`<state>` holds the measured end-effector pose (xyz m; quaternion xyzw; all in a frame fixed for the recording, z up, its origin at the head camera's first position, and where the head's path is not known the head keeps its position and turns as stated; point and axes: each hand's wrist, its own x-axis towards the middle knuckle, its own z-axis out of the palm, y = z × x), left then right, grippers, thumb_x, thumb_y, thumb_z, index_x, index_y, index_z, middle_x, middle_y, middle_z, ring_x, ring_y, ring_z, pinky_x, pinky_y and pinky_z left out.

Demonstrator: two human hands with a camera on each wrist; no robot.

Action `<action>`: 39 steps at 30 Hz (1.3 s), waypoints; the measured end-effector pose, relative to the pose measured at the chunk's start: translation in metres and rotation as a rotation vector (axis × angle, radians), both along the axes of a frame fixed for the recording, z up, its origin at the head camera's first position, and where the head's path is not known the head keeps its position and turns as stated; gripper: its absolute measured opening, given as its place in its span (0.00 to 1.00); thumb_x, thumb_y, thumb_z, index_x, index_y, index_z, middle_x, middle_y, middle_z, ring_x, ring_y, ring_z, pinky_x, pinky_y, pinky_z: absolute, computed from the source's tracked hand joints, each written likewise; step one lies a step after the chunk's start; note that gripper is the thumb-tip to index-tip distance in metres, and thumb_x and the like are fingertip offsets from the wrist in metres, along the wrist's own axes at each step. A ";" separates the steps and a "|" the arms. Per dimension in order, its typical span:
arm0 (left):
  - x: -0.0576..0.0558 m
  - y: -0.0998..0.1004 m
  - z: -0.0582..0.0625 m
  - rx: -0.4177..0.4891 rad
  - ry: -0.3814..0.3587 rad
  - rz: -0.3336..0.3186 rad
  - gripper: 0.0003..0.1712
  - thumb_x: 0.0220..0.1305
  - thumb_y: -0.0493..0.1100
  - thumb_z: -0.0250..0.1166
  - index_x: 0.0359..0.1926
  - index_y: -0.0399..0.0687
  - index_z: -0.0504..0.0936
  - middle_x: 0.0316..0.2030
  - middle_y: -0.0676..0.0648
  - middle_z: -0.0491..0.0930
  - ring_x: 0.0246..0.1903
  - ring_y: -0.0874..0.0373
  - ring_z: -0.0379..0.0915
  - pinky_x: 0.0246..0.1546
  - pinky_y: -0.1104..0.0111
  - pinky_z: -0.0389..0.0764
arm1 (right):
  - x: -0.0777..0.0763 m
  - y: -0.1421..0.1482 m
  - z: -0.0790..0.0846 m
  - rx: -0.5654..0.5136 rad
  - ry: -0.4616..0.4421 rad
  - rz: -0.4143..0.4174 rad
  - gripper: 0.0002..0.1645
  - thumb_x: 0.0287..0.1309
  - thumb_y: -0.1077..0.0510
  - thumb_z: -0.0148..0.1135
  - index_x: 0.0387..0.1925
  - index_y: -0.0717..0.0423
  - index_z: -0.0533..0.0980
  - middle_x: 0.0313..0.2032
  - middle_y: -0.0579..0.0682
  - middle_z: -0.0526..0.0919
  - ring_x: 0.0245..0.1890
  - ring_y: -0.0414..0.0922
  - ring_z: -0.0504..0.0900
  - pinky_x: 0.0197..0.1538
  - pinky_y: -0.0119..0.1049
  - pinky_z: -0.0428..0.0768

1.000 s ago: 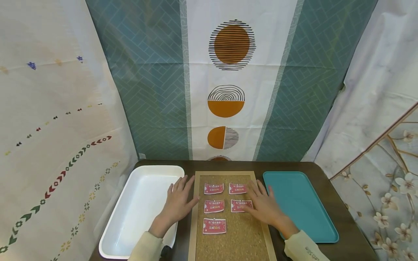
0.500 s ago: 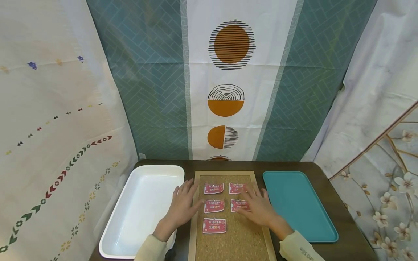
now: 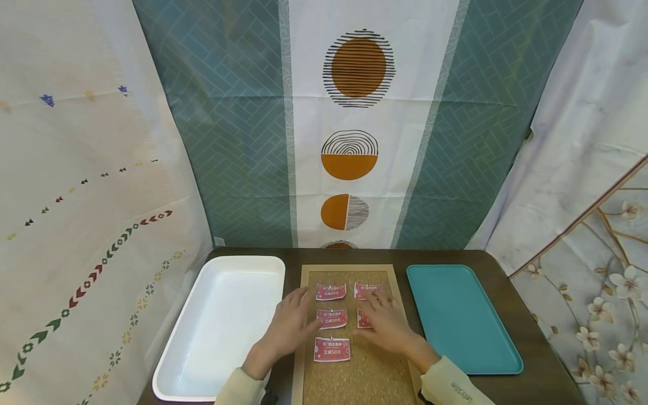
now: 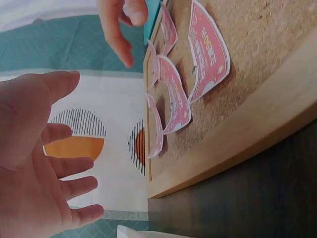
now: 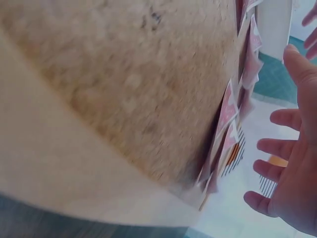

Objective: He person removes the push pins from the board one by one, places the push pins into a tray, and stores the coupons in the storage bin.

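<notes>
A wood-framed corkboard [image 3: 377, 368] lies on the table, bearing several pink coupons in two columns. The left column has an upper coupon [image 3: 331, 292], a middle coupon [image 3: 332, 319] and a lower coupon [image 3: 332, 350]. In the right column are an upper coupon [image 3: 368, 289] and another coupon [image 3: 363, 319], partly covered by my right hand [image 3: 388, 325]. My left hand [image 3: 288, 322] hovers at the board's left edge, fingers spread and holding nothing. The right wrist view shows my right fingers [image 5: 277, 148] relaxed, apart from the board. Curled coupons [image 4: 174, 94] stand off the cork, fixed by small pins.
A deep white tray [image 3: 223, 315] stands left of the board. To the right lies a shallow teal tray [image 3: 463, 320]. Both sit on a dark brown table [image 3: 349, 256]. Patterned cloths [image 3: 243, 140] hang behind and at both sides.
Both hands have moved inward over the board, the left one rightward and the right one leftward, coming closer together. The coupons and trays have stayed in place.
</notes>
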<state>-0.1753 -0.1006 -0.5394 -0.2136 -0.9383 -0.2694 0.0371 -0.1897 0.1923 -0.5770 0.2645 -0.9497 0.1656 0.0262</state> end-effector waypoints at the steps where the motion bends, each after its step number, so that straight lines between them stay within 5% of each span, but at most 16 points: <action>1: 0.001 0.001 0.000 0.002 -0.002 -0.004 0.42 0.70 0.52 0.71 0.78 0.45 0.67 0.73 0.32 0.68 0.74 0.27 0.61 0.69 0.30 0.63 | 0.000 -0.002 0.000 0.008 0.006 0.010 0.43 0.62 0.35 0.72 0.72 0.50 0.73 0.72 0.64 0.72 0.73 0.70 0.66 0.66 0.80 0.60; 9: 0.007 0.010 -0.006 0.017 -0.001 -0.022 0.41 0.69 0.52 0.72 0.76 0.42 0.69 0.71 0.31 0.73 0.71 0.28 0.66 0.68 0.30 0.64 | -0.002 -0.017 -0.002 0.073 0.088 0.068 0.36 0.63 0.32 0.69 0.64 0.49 0.78 0.64 0.57 0.79 0.64 0.61 0.75 0.60 0.67 0.71; 20: 0.021 0.023 -0.023 0.060 -0.073 0.066 0.37 0.69 0.54 0.71 0.73 0.47 0.73 0.69 0.32 0.75 0.66 0.31 0.73 0.59 0.31 0.74 | -0.001 -0.034 -0.002 0.091 0.012 0.092 0.24 0.66 0.39 0.70 0.56 0.47 0.82 0.54 0.46 0.80 0.53 0.45 0.71 0.60 0.52 0.75; 28: 0.026 0.025 -0.035 0.031 -0.043 0.146 0.27 0.69 0.46 0.70 0.65 0.40 0.81 0.51 0.35 0.84 0.50 0.39 0.81 0.44 0.45 0.84 | -0.003 -0.045 -0.003 0.110 0.032 0.098 0.17 0.66 0.45 0.73 0.51 0.47 0.84 0.50 0.44 0.82 0.51 0.44 0.74 0.59 0.50 0.76; 39: 0.030 0.027 -0.047 0.008 -0.102 0.184 0.30 0.66 0.43 0.71 0.66 0.38 0.79 0.41 0.41 0.84 0.37 0.49 0.81 0.31 0.56 0.82 | -0.003 -0.066 -0.002 0.128 0.017 0.144 0.05 0.63 0.52 0.75 0.34 0.42 0.84 0.39 0.39 0.84 0.46 0.43 0.75 0.51 0.46 0.71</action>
